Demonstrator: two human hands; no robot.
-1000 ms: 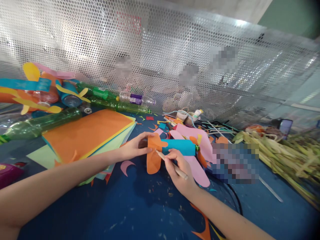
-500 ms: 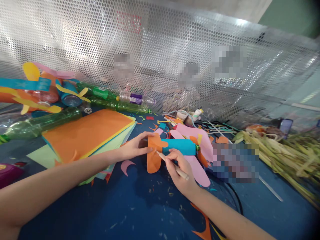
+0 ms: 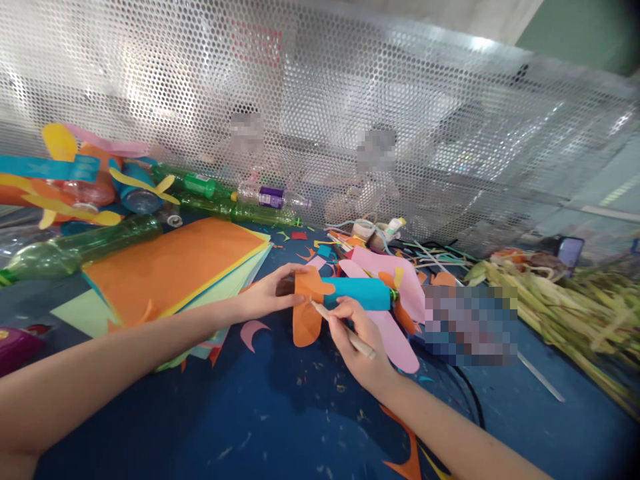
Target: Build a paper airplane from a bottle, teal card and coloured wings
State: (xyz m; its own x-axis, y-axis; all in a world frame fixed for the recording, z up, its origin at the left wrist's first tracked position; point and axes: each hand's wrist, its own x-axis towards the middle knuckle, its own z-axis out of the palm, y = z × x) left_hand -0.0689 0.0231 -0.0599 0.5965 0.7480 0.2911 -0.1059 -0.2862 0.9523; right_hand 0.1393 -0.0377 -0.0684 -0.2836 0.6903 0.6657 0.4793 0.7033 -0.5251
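My left hand (image 3: 267, 292) grips the edge of an orange paper propeller (image 3: 306, 327), thumb in front and fingers over the top. Directly right of the propeller lies a bottle wrapped in blue paper (image 3: 361, 294), its green cap end pointing right. Pinched in my right hand (image 3: 364, 350) is a cream pen-like stick (image 3: 345, 331), its tip touching the middle of the propeller. Pink paper wings (image 3: 400, 343) stick out on both sides of the blue bottle. What my left fingers touch behind the orange paper is hidden.
A stack of coloured paper (image 3: 185, 267) lies left. Green bottles (image 3: 85, 250) and finished paper planes (image 3: 90, 173) stand beyond it. Dried husks (image 3: 560, 320) fill the right side. Paper scraps (image 3: 407, 443) and a black cable (image 3: 473, 393) lie nearby. A perforated metal screen (image 3: 320, 87) closes the back.
Both hands keep nearly the same pose, with the stick's tip still at the propeller's middle. The view has shifted very slightly.
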